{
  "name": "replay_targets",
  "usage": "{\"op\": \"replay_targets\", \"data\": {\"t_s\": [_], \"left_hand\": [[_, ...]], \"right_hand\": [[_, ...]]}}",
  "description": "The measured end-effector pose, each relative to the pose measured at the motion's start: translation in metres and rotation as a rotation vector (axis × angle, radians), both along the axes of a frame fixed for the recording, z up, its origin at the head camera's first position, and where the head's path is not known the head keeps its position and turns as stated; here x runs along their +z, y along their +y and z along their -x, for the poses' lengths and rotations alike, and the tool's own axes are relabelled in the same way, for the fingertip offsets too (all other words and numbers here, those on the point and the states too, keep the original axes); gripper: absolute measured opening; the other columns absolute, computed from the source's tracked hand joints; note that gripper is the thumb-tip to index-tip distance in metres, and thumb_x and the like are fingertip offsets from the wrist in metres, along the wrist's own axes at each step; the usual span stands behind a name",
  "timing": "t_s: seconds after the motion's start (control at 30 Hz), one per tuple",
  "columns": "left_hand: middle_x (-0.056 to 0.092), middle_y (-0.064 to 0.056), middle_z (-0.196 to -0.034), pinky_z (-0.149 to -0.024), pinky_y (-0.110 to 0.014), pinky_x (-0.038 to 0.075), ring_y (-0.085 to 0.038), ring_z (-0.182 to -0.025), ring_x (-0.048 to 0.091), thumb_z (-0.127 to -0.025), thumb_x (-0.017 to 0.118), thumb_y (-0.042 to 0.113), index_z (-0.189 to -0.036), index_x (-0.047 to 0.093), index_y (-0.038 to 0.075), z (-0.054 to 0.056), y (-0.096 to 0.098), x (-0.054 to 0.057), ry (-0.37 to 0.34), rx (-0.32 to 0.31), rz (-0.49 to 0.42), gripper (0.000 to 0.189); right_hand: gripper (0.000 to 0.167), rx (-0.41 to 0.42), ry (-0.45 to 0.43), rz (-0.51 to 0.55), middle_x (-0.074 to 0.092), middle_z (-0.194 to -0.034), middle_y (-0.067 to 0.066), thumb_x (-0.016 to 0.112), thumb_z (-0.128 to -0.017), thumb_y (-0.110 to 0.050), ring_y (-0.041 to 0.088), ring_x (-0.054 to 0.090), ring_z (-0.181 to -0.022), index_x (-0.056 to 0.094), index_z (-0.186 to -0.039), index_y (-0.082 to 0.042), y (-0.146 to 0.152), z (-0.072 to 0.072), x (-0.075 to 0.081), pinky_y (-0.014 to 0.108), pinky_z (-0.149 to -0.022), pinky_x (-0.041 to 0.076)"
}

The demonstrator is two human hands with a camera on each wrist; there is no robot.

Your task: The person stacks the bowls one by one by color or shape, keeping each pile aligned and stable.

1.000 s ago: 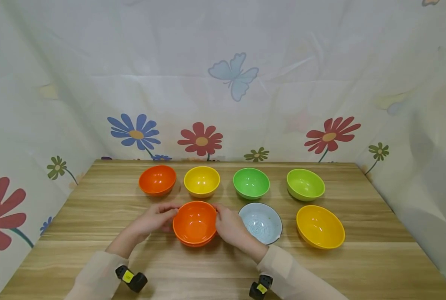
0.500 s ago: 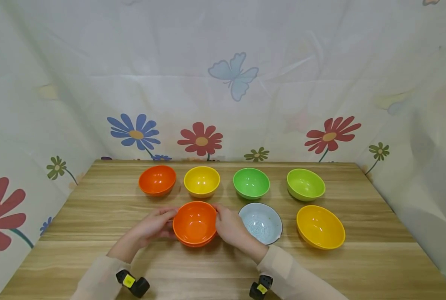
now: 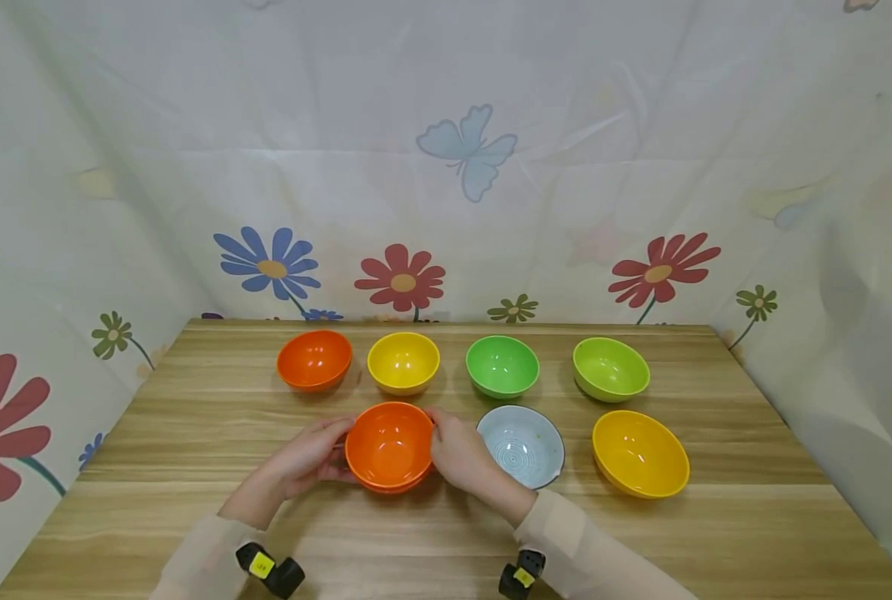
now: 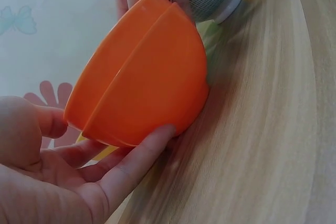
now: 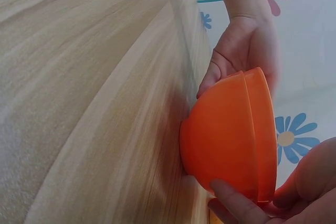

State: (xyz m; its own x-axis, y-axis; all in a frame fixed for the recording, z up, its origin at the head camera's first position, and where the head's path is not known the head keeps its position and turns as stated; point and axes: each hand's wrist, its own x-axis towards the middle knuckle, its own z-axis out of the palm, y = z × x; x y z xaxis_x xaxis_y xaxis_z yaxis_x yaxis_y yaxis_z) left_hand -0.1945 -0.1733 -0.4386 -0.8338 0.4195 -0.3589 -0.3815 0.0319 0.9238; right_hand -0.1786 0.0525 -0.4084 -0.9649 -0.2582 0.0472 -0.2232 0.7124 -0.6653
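Two orange bowls (image 3: 389, 447), one nested in the other, stand upright near the middle of the table. In the left wrist view two rims show, the inner bowl (image 4: 118, 61) sitting slightly proud of the outer bowl (image 4: 155, 77). My left hand (image 3: 308, 457) holds them from the left, thumb at the upper rim and fingers against the outer side and low down. From the right, my right hand (image 3: 463, 450) grips the rim side, with a finger on the outer bowl's wall in the right wrist view. Whether the base touches the table I cannot tell.
Behind stand an orange-red bowl (image 3: 314, 361), a yellow bowl (image 3: 403, 363), a green bowl (image 3: 502, 367) and a lime bowl (image 3: 611, 369). Right of the hands are a grey-blue bowl (image 3: 521, 447) and a larger yellow-orange bowl (image 3: 641, 454). Flowered cloth (image 3: 551, 208) surrounds the wooden table (image 3: 386, 542).
My left hand has shifted slightly, its fingers moving lower along the side of the orange bowls. The right hand and the bowls have stayed nearly in place.
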Motion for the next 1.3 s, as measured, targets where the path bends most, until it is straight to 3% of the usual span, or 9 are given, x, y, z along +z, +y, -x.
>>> {"op": "replay_targets", "data": {"t_s": [0.5, 0.7, 0.93, 1.3], "left_hand": [[0.045, -0.023, -0.132, -0.083, -0.049, 0.051, -0.022, -0.104, 0.058, -0.101, 0.032, 0.029, -0.139, 0.028, -0.006, -0.001, -0.001, 0.001, 0.009, -0.006, -0.005, 0.052], [0.043, -0.024, -0.134, -0.083, -0.048, 0.051, -0.022, -0.105, 0.057, -0.101, 0.031, 0.030, -0.140, 0.026, -0.006, -0.001, -0.002, 0.002, 0.013, -0.013, -0.002, 0.053], [0.046, -0.022, -0.133, -0.083, -0.049, 0.051, -0.021, -0.104, 0.058, -0.101, 0.031, 0.030, -0.140, 0.027, -0.005, -0.002, -0.002, 0.001, 0.012, -0.023, -0.014, 0.053], [0.047, -0.020, -0.130, -0.083, -0.048, 0.051, -0.021, -0.104, 0.057, -0.101, 0.031, 0.031, -0.139, 0.029, -0.005, -0.003, -0.001, 0.003, 0.007, 0.009, 0.007, 0.053]], "right_hand": [[0.037, 0.043, 0.000, -0.019, 0.059, -0.120, 0.019, 0.043, -0.091, -0.005, 0.029, 0.058, -0.108, 0.052, -0.125, 0.005, 0.002, 0.000, 0.003, 0.045, -0.091, 0.048], [0.041, 0.064, -0.025, -0.014, 0.055, -0.125, 0.019, 0.045, -0.093, -0.010, 0.023, 0.058, -0.096, 0.046, -0.131, 0.006, 0.003, 0.000, 0.004, 0.040, -0.085, 0.050], [0.046, 0.113, -0.022, 0.029, 0.053, -0.128, 0.019, 0.050, -0.092, -0.017, 0.029, 0.056, -0.111, 0.043, -0.134, 0.002, 0.007, -0.001, 0.006, 0.043, -0.093, 0.047], [0.042, 0.144, -0.015, 0.102, 0.053, -0.124, 0.013, 0.054, -0.092, -0.016, 0.026, 0.059, -0.106, 0.048, -0.132, -0.004, 0.015, 0.001, 0.007, 0.035, -0.082, 0.053]]}}
